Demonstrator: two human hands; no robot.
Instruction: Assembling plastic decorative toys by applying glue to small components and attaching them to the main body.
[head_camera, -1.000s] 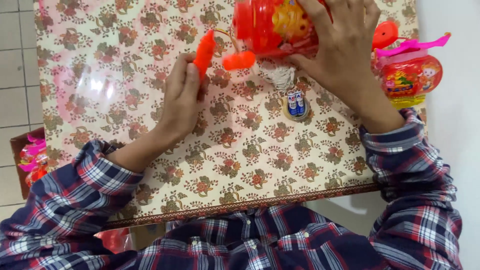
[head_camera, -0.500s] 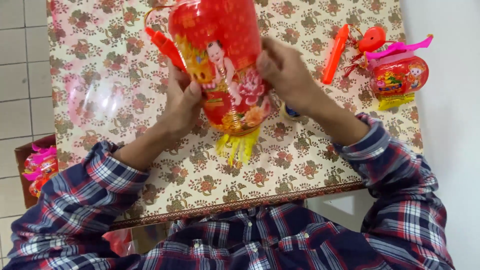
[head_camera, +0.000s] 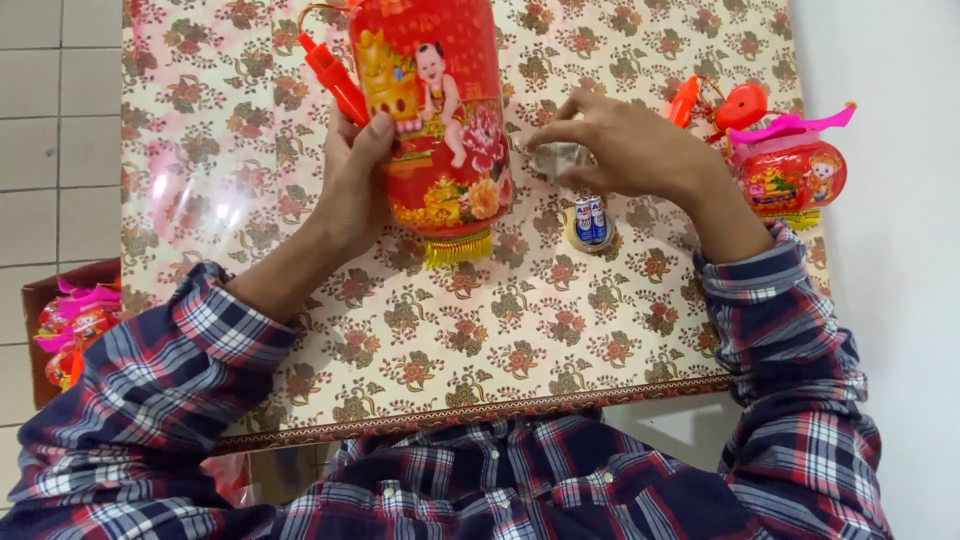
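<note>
My left hand (head_camera: 355, 180) grips a tall red paper lantern (head_camera: 435, 110) with printed pictures and a gold fringe at its lower end, holding it over the floral-covered table (head_camera: 450, 330). An orange-red plastic handle (head_camera: 335, 75) sticks out beside my left fingers. My right hand (head_camera: 625, 145) hovers apart from the lantern with fingers spread, just over a small clear wrapper (head_camera: 555, 158). Two small batteries (head_camera: 590, 220) lie on a round disc below that hand.
A second, smaller red lantern with a pink top (head_camera: 790, 170) and an orange handle (head_camera: 715, 100) lie at the table's right edge near the white wall. A box of more lanterns (head_camera: 70, 320) stands on the tiled floor at left.
My right hand has let go of the big lantern and moved right, above the wrapper and batteries. The left hand alone holds the lantern, which sits higher in view.
</note>
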